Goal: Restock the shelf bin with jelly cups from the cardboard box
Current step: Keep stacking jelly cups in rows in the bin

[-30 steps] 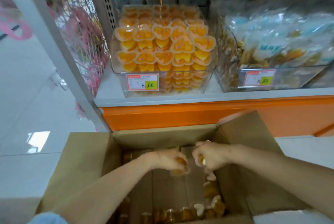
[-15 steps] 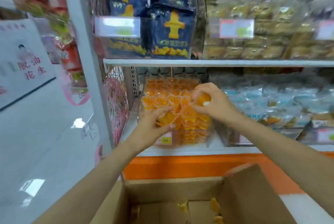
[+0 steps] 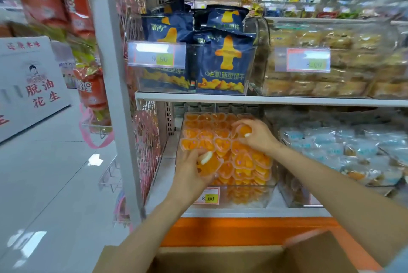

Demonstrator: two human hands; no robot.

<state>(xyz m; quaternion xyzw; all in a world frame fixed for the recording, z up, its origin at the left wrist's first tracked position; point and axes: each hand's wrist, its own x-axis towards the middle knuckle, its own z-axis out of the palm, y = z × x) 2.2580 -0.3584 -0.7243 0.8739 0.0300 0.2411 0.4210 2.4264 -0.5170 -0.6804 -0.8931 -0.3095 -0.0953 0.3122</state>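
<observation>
1. Jelly cups (image 3: 208, 164) are sitting in our curled left hand (image 3: 188, 172); our right hand (image 3: 259, 137) is pinching another, both over the shelf bin (image 3: 247, 195).
2. We are aiming to lay each flat into gaps just beneath its hand.

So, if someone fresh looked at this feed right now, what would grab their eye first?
The heap of orange jelly cups in the clear bin on the lower shelf, mid-frame, draws the eye first. The left hand grips cups at its front, the right hand holds one further back. Dark blue snack bags stand on the shelf above.
</observation>
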